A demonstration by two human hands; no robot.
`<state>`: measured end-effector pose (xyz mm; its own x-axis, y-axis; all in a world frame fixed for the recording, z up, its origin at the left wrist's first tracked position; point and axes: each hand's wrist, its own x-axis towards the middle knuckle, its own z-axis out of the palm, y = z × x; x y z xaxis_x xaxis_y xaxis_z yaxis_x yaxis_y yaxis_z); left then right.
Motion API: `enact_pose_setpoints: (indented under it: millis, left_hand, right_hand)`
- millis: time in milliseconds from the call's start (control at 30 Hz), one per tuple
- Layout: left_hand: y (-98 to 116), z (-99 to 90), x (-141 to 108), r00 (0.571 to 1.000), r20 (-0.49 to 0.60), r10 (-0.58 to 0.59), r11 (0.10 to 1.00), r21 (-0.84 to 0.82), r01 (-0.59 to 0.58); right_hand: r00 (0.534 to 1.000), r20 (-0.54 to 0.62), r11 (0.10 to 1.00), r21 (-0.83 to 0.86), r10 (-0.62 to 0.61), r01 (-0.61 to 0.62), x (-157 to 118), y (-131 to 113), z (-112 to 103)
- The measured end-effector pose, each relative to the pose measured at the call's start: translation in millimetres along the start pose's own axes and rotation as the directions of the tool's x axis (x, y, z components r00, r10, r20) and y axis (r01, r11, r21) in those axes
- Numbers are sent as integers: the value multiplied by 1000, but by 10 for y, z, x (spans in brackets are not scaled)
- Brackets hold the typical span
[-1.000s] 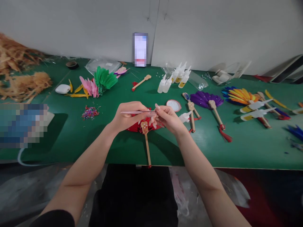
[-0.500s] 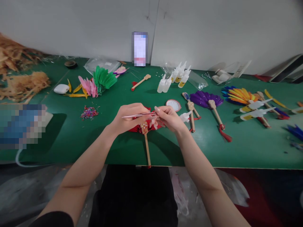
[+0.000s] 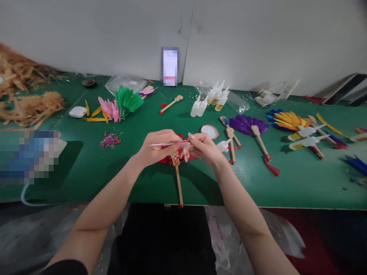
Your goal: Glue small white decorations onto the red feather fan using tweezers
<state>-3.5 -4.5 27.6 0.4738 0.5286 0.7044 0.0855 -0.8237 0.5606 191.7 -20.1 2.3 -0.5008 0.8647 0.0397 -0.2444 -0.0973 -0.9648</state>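
In front of me, my left hand [image 3: 159,147] is closed around slim pinkish tweezers [image 3: 169,143], which lie nearly level across its fingers. My right hand [image 3: 202,147] has thumb and fingers pinched together at the right end of the tweezers. Whatever is between those fingertips is too small to make out. Beneath both hands lies a red feather fan [image 3: 165,157], mostly covered by them. Small pale dots show on the head of its wooden handle [image 3: 178,179], which points toward me over the table edge. A white-tipped bottle [image 3: 223,146] lies just right of my right hand.
A white round lid [image 3: 209,131] sits behind my right hand. To the right are a purple feather fan [image 3: 249,124] and glue bottles [image 3: 309,142]. Colourful small bits [image 3: 110,140] and green feathers [image 3: 128,100] lie left. Several white bottles [image 3: 216,95] stand at the back.
The whole view has shifted slightly, with the table lower in the picture. Both hands keep nearly the same pose; the tweezers' right end has dipped a little.
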Motion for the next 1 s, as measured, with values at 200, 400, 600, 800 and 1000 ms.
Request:
enact_pose_setpoints:
  millis: [200,400,600,800,1000]
  left_hand:
    - [59,17,30,997,-64,-48,996,-81,42]
    - [56,44,37,991,-76,-114,982,-158,101]
    - [68,50,39,950,-67,-304,904,-335,266]
    - [215,146,63,796,-1,-605,579,-687,439]
    - [687,107,159,625,268,-733,100,-867,488]
  right_hand:
    - [999,19,999,13,-38,38,-49,-73,90]
    - [999,10,999,5,-49,49,-43,-81,109]
    - [999,-14,997,-65,-34,33,-35,-53,101]
    - [982,-145,968,-237,-121,84,-141,-313,180]
    - [619,-566,773,-624,-545,110,-745,-642,219]
